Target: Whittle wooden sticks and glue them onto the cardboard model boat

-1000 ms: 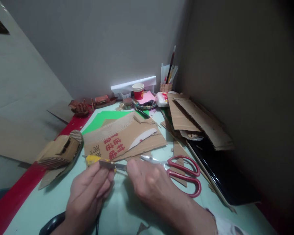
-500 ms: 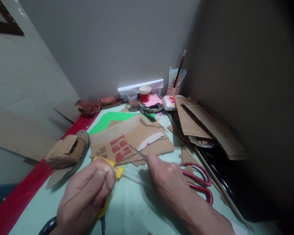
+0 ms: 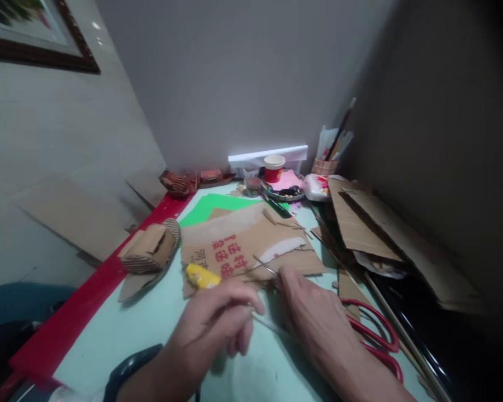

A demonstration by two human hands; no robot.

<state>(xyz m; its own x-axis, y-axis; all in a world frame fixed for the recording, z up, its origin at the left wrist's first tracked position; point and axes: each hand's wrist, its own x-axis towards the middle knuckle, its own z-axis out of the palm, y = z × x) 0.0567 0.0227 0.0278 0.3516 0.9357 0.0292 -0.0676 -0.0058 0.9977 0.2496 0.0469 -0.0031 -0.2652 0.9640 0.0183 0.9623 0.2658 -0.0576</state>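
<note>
My left hand is closed, its thumb and index finger pressed together at the tips; whatever is between them is too small or blurred to name. A yellow glue gun lies just beyond it on the table, mostly hidden by the hand. From behind the fingers a clear glue stick points toward my right wrist. My right hand pinches a thin pointed metal tool, its tip over the printed cardboard. Red-handled scissors lie beside and partly under my right hand.
A cardboard boat model stands at left. Green paper lies behind the cardboard. At the back are a red paper cup and a brush holder. Cardboard sheets are stacked at right over a black glossy surface.
The view has turned left, so the table things sit farther right. My left hand has moved right, toward my right hand, uncovering more of the glue gun's front. My right hand keeps its pinch.
</note>
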